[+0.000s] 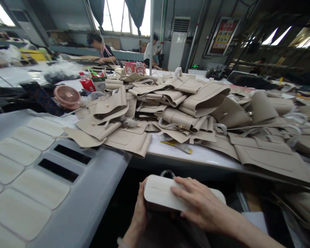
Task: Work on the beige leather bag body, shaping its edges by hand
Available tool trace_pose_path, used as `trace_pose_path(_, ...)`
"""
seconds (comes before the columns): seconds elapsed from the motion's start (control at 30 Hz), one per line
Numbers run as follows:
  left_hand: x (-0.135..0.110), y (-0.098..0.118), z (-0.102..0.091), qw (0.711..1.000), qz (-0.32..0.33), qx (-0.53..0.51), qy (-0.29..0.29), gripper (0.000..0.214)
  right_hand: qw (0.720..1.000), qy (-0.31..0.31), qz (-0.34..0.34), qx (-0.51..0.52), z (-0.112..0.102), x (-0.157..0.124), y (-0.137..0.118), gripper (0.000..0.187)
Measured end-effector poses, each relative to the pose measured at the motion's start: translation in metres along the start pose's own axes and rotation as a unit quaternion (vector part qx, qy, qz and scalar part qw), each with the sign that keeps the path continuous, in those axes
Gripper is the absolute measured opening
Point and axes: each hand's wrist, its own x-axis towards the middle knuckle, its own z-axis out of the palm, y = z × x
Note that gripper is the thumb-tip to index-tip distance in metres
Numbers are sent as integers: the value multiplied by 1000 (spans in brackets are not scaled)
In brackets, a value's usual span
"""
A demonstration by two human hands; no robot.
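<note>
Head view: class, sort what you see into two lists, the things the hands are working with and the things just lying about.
Working with: left hand, right hand, pale padded bag part.
Lying about: beige leather bag panels, pink desk fan, red patterned box.

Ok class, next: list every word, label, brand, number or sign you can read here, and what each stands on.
Framed wall poster: red heading, too small to read.
Lit green sign: too small to read.
Printed red box: too blurred to read.
Nothing here is legible.
</note>
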Motion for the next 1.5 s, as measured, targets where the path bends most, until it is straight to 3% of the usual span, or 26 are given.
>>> trace_pose_path(0.1,-2,1,1,1000,-7,3,-9,64,995,-64,29,74,-16,10,1,71)
trace_pose_path(0.2,-1,0,0,1000,0,9,-8,66,992,-83,35,83,-21,10,7,70)
trace_pose_path(0.37,4,-2,-1,999,23,23,5,64,998,-41,16,43,-7,7,17,56)
trace_pose_path(0.53,3,-3,1,999,20,3,32,64,998,-23,1,64,7,8,7,38)
trace_pose_path(0.7,2,0,5,1000,9,-7,17,62,995,42,33,80,21,30,-2,7)
trace_pose_path(0.93,-2,8,18,999,-21,-33,-7,59,989,95,53,104,37,61,-9,21)
trace_pose_path(1.2,2,5,9,999,8,-32,-33,58,990,115,35,67,48,67,-3,24)
trace_pose_path(1.43,1,4,0,1000,17,3,-19,59,981,89,-33,170,57,71,-12,9)
trace_pose_path(1.5,3,4,-2,1000,17,11,-5,59,970,133,-14,203,60,70,-10,28)
